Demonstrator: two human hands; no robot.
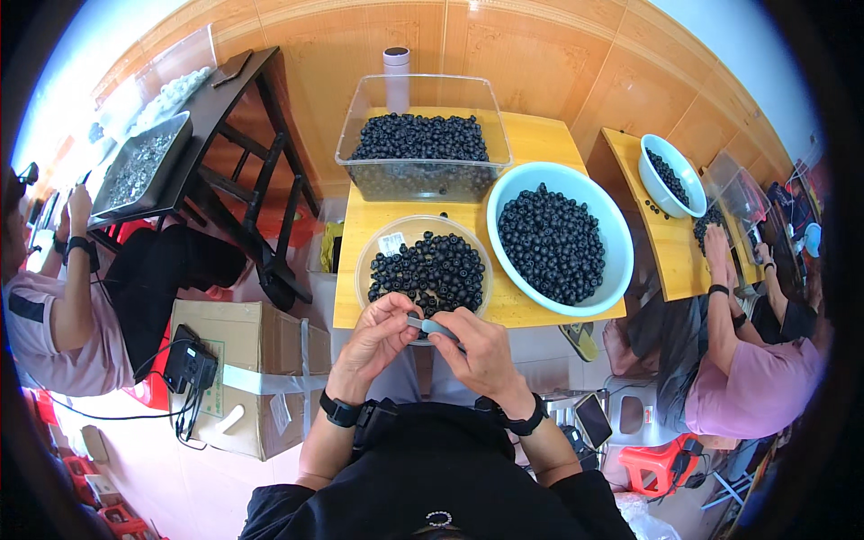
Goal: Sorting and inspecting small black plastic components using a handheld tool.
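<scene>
Above the near edge of the yellow table (355, 310), my two hands meet. My right hand (484, 353) is closed round a slim grey-blue tool (437, 328) whose kind I cannot make out. Fingertips of my left hand (371, 340) pinch together at the tool's other end; whatever else lies between them is hidden. Just beyond is a round clear tub (364, 270) with black beads (423, 270), some showing holes. A pale blue basin (621, 261) full of black beads stands to the right. Behind the tub, a rectangular clear bin (423, 184) holds more.
A pink bottle (396, 81) stands behind the bin. At left are a cardboard box (243, 360) and a dark table (216, 108) with a tray (184, 135). People work on both sides; a second yellow table (661, 252) is at right. A red stool (652, 463) stands lower right.
</scene>
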